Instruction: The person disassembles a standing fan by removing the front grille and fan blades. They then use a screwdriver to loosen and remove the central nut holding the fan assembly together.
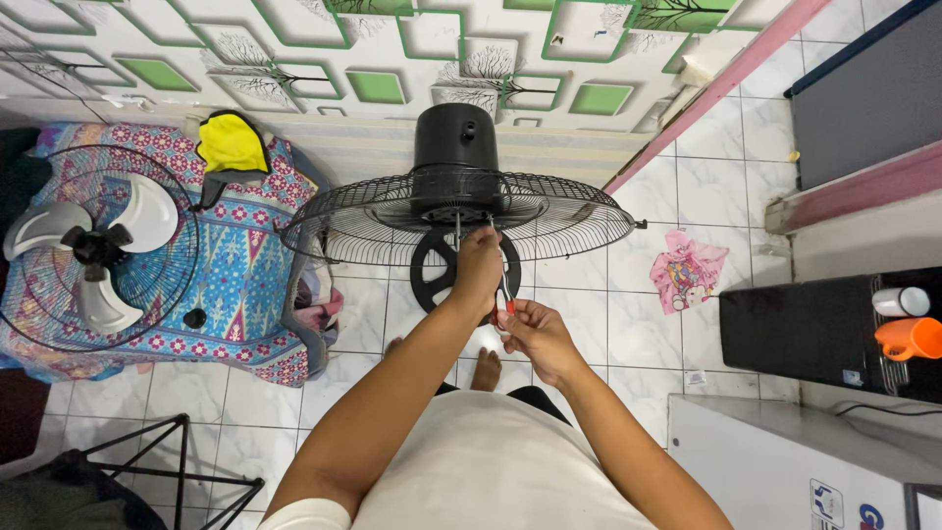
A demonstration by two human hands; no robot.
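A black stand fan (pixel 454 157) stands in front of me with its rear wire guard (pixel 549 218) on and no blades; the round base (pixel 432 280) shows below. My left hand (pixel 478 267) reaches up to the motor shaft at the guard's centre, fingers closed around it. My right hand (pixel 531 327) holds a red-handled screwdriver (pixel 504 290) whose shaft points up toward the fan's hub. A front guard with white blades (pixel 93 245) lies on the patterned mattress at the left.
A patterned mattress (pixel 240 265) with a yellow and black cloth (pixel 232 145) lies left. A pink cloth (pixel 688 271) is on the tiled floor at right. A black cabinet (pixel 795 329) carries an orange cup (pixel 910 338). A black metal frame (pixel 167 471) stands at lower left.
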